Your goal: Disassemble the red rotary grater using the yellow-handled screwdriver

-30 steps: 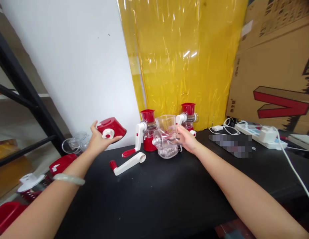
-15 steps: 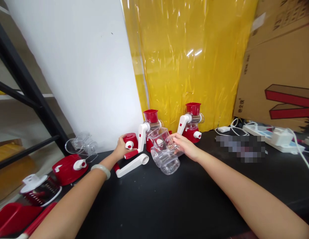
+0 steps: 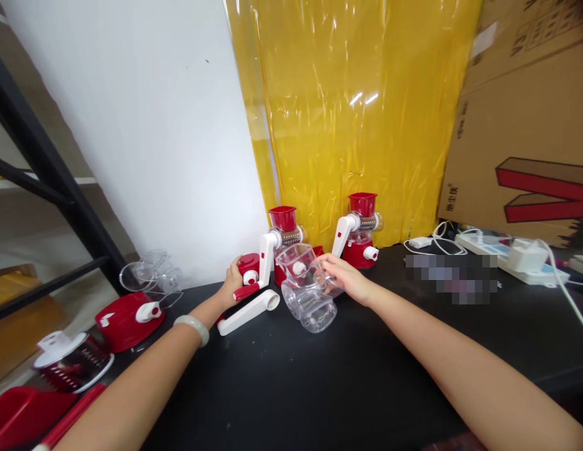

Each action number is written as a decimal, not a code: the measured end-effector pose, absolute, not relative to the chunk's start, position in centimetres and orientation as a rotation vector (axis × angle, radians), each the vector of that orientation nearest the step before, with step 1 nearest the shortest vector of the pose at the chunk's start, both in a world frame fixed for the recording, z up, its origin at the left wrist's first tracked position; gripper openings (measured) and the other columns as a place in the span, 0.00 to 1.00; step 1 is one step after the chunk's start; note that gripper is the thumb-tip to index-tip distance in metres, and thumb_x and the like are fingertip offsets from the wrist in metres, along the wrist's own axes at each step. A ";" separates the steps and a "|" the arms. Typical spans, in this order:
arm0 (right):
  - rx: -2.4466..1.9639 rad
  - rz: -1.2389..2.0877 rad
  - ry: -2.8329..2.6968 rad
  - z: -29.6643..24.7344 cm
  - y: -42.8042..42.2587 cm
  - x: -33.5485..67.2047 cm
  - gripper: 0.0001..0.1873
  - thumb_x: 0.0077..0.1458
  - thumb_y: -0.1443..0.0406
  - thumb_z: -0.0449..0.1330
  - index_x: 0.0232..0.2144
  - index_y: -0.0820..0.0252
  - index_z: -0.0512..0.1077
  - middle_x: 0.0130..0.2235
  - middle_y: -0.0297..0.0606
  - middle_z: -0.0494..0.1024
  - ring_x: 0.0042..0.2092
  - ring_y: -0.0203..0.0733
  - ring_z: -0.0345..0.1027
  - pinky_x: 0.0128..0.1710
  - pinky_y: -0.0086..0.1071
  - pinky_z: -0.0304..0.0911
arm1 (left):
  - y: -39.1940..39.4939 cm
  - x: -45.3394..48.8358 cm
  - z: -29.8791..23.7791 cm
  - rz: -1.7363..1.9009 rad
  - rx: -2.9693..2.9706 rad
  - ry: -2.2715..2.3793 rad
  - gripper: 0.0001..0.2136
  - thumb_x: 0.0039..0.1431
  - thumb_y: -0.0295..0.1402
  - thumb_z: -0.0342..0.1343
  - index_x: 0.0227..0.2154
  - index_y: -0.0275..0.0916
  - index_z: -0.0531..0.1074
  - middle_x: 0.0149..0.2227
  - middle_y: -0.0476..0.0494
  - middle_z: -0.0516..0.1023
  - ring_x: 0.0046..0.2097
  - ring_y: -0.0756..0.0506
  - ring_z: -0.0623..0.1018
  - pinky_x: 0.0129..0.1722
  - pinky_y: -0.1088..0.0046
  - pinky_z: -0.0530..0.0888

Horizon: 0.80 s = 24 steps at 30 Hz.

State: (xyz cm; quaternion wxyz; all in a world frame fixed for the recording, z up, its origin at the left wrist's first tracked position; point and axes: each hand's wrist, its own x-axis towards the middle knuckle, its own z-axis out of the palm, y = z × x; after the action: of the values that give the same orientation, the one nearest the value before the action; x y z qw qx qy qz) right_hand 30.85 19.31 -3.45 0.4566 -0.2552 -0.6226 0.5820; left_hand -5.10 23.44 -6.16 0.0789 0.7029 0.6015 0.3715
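One red base (image 3: 249, 260), lower than before

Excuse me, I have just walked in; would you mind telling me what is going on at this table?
A person is handling plastic grater parts over a black table. The left hand grips a red base, and the right hand holds a clear plastic body tilted. A loose white crank lies in front. Two assembled graters stand behind.
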 end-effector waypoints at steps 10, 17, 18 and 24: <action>-0.588 1.506 -1.462 -3.6 19.4 30.6 0.25 0.49 0.45 0.67 0.40 0.55 0.72 0.35 0.33 0.73 0.34 0.38 0.69 0.28 0.30 0.66 | 19.4 -7.2 -0.9 1.042 2.199 1.743 0.53 0.42 0.40 0.68 0.69 0.36 0.46 0.61 0.21 0.68 0.65 0.26 0.68 0.58 0.43 0.70; -0.561 1.646 -1.336 -4.2 18.9 29.5 0.25 0.56 0.42 0.60 0.42 0.54 0.70 0.36 0.34 0.74 0.33 0.38 0.73 0.33 0.34 0.70 | 11.5 -0.5 2.5 1.347 2.546 1.416 0.35 0.64 0.41 0.56 0.69 0.45 0.46 0.68 0.32 0.59 0.71 0.37 0.59 0.68 0.45 0.58; -0.560 1.675 -1.325 -4.2 18.6 29.3 0.26 0.57 0.41 0.58 0.42 0.54 0.70 0.36 0.35 0.74 0.33 0.38 0.73 0.33 0.34 0.70 | 10.4 0.9 2.1 1.220 2.659 1.315 0.37 0.63 0.44 0.58 0.69 0.47 0.46 0.70 0.32 0.56 0.72 0.35 0.57 0.68 0.45 0.57; -0.547 2.023 -1.395 -3.1 16.4 28.5 0.32 0.59 0.36 0.48 0.41 0.57 0.67 0.34 0.37 0.76 0.33 0.46 0.77 0.37 0.50 0.74 | 8.8 3.4 -2.8 1.198 3.269 0.978 0.39 0.55 0.36 0.68 0.66 0.59 0.53 0.71 0.36 0.54 0.71 0.30 0.58 0.65 0.36 0.60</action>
State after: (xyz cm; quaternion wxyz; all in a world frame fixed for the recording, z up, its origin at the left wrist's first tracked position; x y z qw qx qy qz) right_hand 28.54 16.38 -3.11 0.3070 -0.2068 -0.5273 0.7648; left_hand 3.41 8.82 -2.75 -0.2352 0.8786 0.2627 0.3219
